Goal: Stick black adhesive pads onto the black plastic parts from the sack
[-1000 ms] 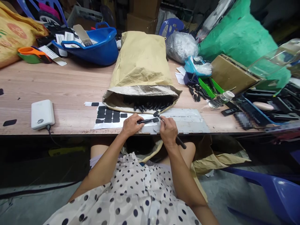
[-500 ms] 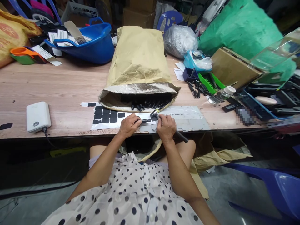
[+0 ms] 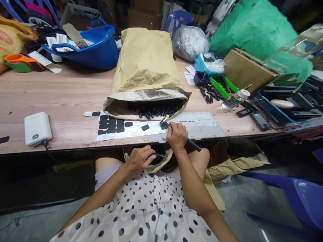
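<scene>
Print on the card [image 3: 44,62] at ten o'clock is too small to read. Wood grain shows on the counter [image 3: 83,90] between it and the sack [image 3: 146,60], at twelve. Below the front edge, the left hand [image 3: 140,159] pinches a black rod [image 3: 158,155] at its three o'clock; the right hand [image 3: 177,136] grips a hammer [image 3: 193,145], head at its ten o'clock by a black patch [image 3: 164,127]

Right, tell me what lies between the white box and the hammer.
The head view shows wooden tabletop next to the white box, then a white sheet bearing black patches on the side nearer the hammer.
</scene>
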Demonstrator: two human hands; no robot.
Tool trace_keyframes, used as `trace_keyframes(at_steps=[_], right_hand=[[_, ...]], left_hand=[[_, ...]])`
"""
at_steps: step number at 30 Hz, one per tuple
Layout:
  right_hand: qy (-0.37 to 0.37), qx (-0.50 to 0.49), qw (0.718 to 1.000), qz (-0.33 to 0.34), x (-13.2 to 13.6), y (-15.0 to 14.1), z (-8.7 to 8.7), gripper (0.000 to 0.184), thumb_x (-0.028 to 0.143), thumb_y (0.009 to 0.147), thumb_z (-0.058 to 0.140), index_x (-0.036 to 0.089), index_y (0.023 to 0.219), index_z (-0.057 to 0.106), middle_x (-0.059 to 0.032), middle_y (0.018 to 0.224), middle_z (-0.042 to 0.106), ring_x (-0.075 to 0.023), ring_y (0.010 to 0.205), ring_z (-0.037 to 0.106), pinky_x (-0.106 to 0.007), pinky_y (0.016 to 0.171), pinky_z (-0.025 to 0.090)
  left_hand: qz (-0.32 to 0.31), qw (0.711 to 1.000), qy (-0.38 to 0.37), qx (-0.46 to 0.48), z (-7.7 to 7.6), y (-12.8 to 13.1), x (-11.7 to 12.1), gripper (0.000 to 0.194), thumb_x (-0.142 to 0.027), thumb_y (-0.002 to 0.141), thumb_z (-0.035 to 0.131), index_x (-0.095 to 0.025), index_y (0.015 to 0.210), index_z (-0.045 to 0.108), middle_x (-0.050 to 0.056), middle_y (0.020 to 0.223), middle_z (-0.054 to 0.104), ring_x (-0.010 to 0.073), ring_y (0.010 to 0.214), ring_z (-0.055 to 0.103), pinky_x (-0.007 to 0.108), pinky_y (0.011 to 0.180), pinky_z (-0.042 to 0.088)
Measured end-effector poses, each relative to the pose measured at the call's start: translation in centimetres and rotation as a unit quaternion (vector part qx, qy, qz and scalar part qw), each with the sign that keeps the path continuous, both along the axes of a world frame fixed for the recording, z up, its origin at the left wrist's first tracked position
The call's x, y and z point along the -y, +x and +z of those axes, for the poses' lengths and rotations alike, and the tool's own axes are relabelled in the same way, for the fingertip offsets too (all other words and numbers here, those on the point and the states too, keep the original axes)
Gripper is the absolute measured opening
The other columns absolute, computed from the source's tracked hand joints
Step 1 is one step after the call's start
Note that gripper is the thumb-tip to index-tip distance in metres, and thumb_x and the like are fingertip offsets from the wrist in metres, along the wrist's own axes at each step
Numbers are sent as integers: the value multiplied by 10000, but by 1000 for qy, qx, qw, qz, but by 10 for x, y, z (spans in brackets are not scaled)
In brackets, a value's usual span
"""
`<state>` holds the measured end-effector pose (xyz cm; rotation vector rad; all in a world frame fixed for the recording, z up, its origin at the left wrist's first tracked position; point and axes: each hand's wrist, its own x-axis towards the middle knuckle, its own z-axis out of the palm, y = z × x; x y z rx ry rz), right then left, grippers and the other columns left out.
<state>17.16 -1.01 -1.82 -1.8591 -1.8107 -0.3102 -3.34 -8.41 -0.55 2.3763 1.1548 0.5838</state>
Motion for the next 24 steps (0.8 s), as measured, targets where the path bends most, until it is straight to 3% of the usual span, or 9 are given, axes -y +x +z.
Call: trace_keyframes(at_steps=[3,7,11,15,19,24], right_hand=[[6,1,1000,-2,0,0,-1,251,204,918,526,223,1089,709,-87,935,605,-239,870,477,-332,739,326],[10,1,1000,-2,-1,0,-1,247,205,919,528,224,1084,711,-83,937,611,-237,868,480,-334,738,326],[2,-4,1000,-3,-2,0,-1,250,200,917,524,225,1083,709,-84,940,608,-239,874,476,-335,737,326],[-3,-11,1000,1,-3,-1,-1,254,202,909,529,225,1085,710,-87,934,606,-242,873,476,-335,729,327],[-8,-21,1000,5,-3,-2,0,256,199,903,527,226,1084,706,-88,934,600,-244,876,474,-335,727,325],[-11,-22,1000,1,-3,-3,2,262,195,908,522,223,1090,708,-89,940,603,-244,875,477,-335,730,330]], left_hand=[[27,995,-61,-69,-9,3,8,183,-280,945,533,-222,961,706,22,862,695,146,704,657,235,604,471],[79,996,-31,28,7,13,-10,131,-267,916,589,-231,947,711,18,840,712,153,734,663,248,665,498],[279,954,29,101,30,17,-66,180,-266,920,527,-199,881,689,48,815,671,187,759,644,308,732,510],[420,905,-5,73,28,8,-126,132,-258,846,581,-179,895,674,100,897,646,268,871,647,385,776,514],[442,895,-2,59,13,0,-146,105,-304,777,664,-209,737,647,97,846,623,294,843,645,402,749,520],[442,895,6,51,13,-11,-129,85,-294,758,682,-211,772,667,85,877,644,261,815,639,377,749,520]])
